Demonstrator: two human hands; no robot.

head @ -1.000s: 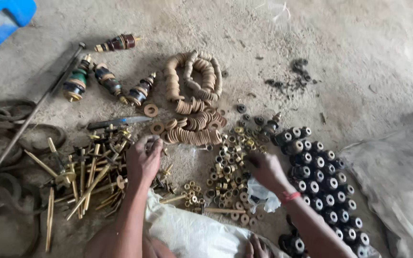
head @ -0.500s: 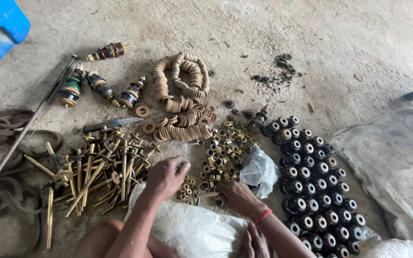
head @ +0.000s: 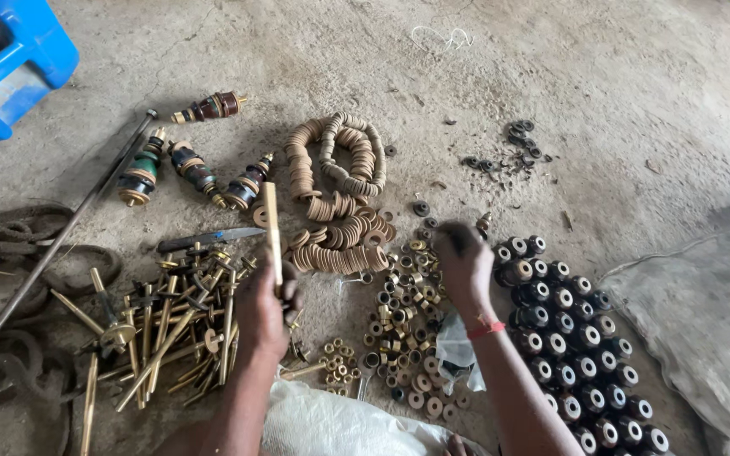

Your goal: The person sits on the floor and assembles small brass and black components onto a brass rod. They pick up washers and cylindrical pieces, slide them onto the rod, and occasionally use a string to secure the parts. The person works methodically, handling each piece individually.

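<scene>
My left hand (head: 265, 311) grips a long brass rod (head: 272, 226) and holds it upright, its tip pointing away from me. Just left of that hand lies a heap of brass rods and bolts (head: 162, 325). My right hand (head: 463, 263) is closed on a small dark part with a brass tip (head: 483, 223), above a pile of small brass nuts and rings (head: 403, 304). Rows of black round parts (head: 580, 333) lie right of that hand.
Stacked tan washers (head: 335, 190) lie ahead of my hands, with several assembled brown and green insulators (head: 192, 165) to their left. A knife (head: 209, 240), a long steel bar (head: 61, 241), coiled rope (head: 10, 279), a blue container (head: 6, 63), white cloth (head: 331, 426) and a grey sack (head: 703, 312) surround the spot.
My left hand has picked a brass rod out of the heap and raised it. My right hand moved forward from the plastic bag and took a small part.
</scene>
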